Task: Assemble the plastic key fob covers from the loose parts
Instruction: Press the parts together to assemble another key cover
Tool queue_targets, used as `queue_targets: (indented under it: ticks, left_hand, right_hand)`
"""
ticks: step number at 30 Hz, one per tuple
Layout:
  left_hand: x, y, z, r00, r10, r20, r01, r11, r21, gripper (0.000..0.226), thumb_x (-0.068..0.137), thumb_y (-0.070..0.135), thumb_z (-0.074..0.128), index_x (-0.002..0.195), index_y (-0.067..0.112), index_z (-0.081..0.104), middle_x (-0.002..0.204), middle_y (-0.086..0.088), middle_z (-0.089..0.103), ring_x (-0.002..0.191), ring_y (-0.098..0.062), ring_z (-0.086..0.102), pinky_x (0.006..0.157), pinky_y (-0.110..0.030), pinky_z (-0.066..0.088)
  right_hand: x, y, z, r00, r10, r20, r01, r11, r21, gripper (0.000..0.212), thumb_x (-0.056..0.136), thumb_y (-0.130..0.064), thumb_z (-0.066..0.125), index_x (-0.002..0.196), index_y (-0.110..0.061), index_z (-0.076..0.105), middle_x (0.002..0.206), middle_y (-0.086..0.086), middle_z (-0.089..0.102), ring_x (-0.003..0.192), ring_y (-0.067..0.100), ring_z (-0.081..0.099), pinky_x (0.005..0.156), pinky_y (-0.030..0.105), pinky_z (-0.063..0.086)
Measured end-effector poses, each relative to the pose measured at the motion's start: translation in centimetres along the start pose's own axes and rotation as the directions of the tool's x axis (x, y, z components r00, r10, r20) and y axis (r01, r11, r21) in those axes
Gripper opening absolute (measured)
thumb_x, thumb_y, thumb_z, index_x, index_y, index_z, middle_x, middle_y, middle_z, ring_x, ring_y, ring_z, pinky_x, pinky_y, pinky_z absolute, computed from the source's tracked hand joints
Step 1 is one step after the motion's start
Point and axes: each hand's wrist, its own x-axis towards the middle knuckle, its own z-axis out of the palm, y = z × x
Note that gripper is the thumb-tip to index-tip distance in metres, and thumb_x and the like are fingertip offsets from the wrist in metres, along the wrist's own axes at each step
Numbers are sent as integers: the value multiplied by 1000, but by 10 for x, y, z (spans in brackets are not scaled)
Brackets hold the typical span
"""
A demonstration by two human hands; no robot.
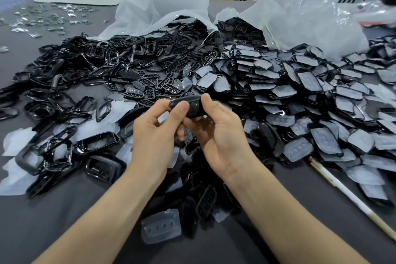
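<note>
Pinching a black key fob cover between them, the left hand and right hand hold it above the grey counter, thumbs and curled fingers gripping its two ends. Beyond the cover lie heaped black frames and film-covered shells. A clear button pad lies nearer than the cover.

Centre of frame: key fob cover, dark and rounded, roughly level, pinched at its ends between left hand and right hand. Left side: glossy black open frames, heaped loosely. Upper centre: slotted black button plates, piled. Right half: shells faced with pale film, spread and overlapping. Bottom centre: one clear button pad, four dimples, lying flat.
</note>
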Motion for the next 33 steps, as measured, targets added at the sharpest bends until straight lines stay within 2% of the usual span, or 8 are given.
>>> queue_targets:
  ticks: [4,7,13,16,22,25,28,33]
  left_hand:
    - [5,-1,-1,998,19,64,-22,999,48,17,85,27,62,70,29,69,54,9,55,45,-6,46,46,-17,41]
    - [5,-4,-1,997,-34,76,34,999,3,18,85,28,61,71,28,71,52,7,55,44,-8,46,46,-18,41]
    - [4,-4,3,983,-150,109,165,975,-151,9,77,25,67,74,23,76,60,5,60,47,-5,49,47,-16,43]
    - [4,-5,3,968,-222,117,244,944,-220,10,72,24,67,71,22,76,65,5,62,50,-5,51,51,-16,46]
    - [8,-3,-2,968,-193,162,223,954,-198,18,71,25,68,76,8,65,69,-2,59,56,-7,52,53,-15,45]
    - [8,-2,-3,968,-183,171,215,957,-194,27,71,26,67,82,3,59,73,-6,54,55,-5,50,52,-14,44]
    - [6,-2,0,966,-208,154,240,942,-236,23,71,26,67,79,4,63,69,-2,58,53,-4,51,51,-15,45]
    - [3,-3,6,961,-193,200,243,931,-271,15,74,19,63,69,14,76,64,4,65,57,-3,58,56,-15,51]
  right_hand:
    - [-3,-5,-7,997,-32,67,33,999,-4,17,93,-14,54,85,0,61,75,9,69,61,13,66,60,20,55]
    - [-2,-10,-11,989,-106,102,120,981,-149,7,89,-5,57,83,-3,61,81,11,66,71,14,66,64,22,55]
    - [0,-18,-17,994,-31,109,55,974,-219,5,87,-1,58,86,-1,63,84,12,65,70,15,66,64,22,56]
    - [0,-23,-18,992,65,107,-45,982,-184,6,85,-3,59,89,0,62,85,11,66,68,15,66,67,22,57]
    - [-1,-23,-19,970,156,184,-145,987,-72,49,74,-12,63,117,10,55,97,16,67,80,23,68,68,24,58]
    - [-1,-23,-21,963,171,208,-166,985,-45,41,74,-12,63,108,11,60,96,17,69,79,24,70,67,24,57]
    - [0,-23,-22,965,160,210,-156,987,-36,31,74,-12,63,98,8,64,91,14,72,77,21,71,65,23,57]
    - [3,-27,-22,988,141,70,-142,990,19,25,80,-12,63,95,8,65,88,16,71,70,18,70,58,19,55]
